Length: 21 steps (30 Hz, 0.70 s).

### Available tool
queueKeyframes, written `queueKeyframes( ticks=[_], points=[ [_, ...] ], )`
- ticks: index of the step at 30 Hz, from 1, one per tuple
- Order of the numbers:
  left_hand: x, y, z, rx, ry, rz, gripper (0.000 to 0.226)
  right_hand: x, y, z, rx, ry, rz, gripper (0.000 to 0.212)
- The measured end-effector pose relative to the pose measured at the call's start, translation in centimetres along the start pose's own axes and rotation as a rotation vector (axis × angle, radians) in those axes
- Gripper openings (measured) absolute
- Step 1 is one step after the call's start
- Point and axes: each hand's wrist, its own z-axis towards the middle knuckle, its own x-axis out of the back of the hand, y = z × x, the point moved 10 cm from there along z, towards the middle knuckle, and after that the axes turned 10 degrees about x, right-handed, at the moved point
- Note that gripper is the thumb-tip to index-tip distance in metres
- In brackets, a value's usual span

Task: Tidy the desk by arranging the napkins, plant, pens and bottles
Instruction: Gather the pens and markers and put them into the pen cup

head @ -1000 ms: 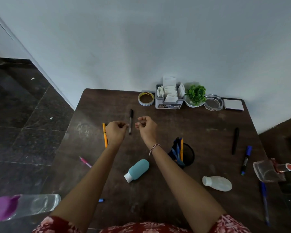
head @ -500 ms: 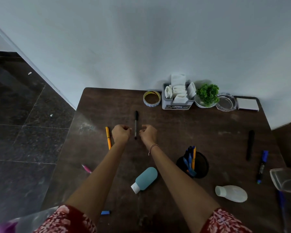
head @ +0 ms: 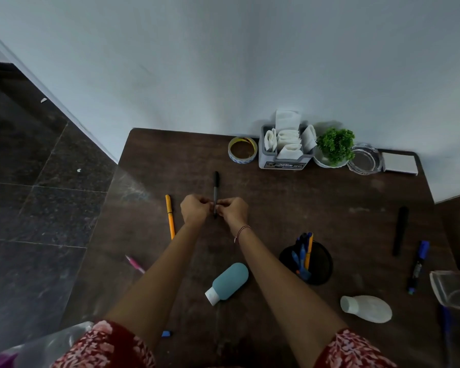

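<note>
Both hands are in on the black pen (head: 216, 187): left hand (head: 195, 211) and right hand (head: 233, 211) curled, fingertips (head: 210, 206) meeting either side of its lower end. Pinching or only touching? Can't tell. The pen lies flat on the desk (head: 329, 208), running away beyond the fingers. An orange pen (head: 170, 216) lies just left of the left knuckles, and a teal bottle (head: 230, 280) sits behind the wrists.

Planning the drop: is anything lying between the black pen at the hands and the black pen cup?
Nothing visible. Only bare desk separates the black pen from the pen cup; the teal bottle lies off that line.
</note>
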Motion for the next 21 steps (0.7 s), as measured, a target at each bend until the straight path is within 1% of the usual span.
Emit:
queueKeyframes(
  ticks=[3, 5, 10, 15, 19, 21],
  points=[
    [0.2, -0.1, -0.5, -0.005, -0.007, -0.038, 0.013, 0.6, -0.8, -1.4, 0.019, -0.012, -0.003, 0.029],
    [0.2, -0.2, -0.9, -0.009, -0.019, -0.082, 0.012, 1.2, -1.1, -2.1, 0.032, -0.006, 0.009, 0.03],
    [0.5, 0.0, -2.8, -0.03, -0.05, -0.155, 0.014, 2.6, -1.7, -4.0, 0.042, 0.009, 0.043, 0.027],
    [0.9, -0.3, -5.0, -0.024, -0.091, -0.301, 0.007, 3.8, -2.3, -6.1, 0.084, 0.027, 0.095, 0.024],
    [1.6, -0.2, -7.1, -0.029, -0.09, -0.368, 0.01, 4.6, -2.7, -8.3, 0.114, 0.012, 0.144, 0.023],
    [2.0, 0.1, -8.1, -0.046, -0.088, -0.399, 0.002, 5.1, -2.7, -9.1, 0.13, 0.01, 0.153, 0.022]
  ],
)
